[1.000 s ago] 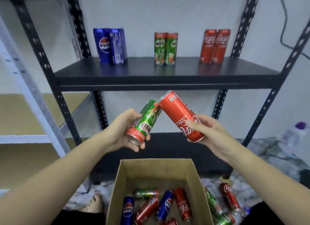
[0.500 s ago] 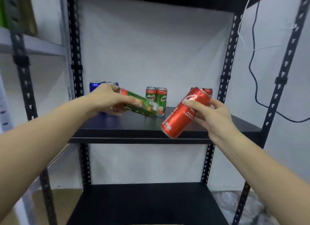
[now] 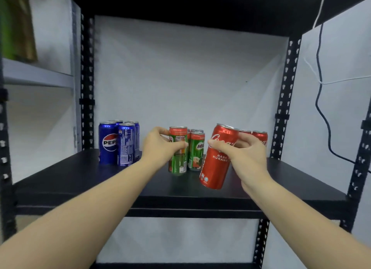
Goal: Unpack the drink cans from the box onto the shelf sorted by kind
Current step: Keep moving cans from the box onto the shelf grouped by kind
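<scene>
Your left hand (image 3: 160,148) wraps the upright green can (image 3: 177,151) beside its kind on the shelf (image 3: 80,180); your right hand (image 3: 246,150) clasps the tilted red can (image 3: 217,164) — not yet set down. Rigid, smooth, probably full and weighty — hold mid-body, never the rim.

Both arms outstretched, left hand (image 3: 160,146) and right hand (image 3: 246,150) each curled in grasp.
</scene>
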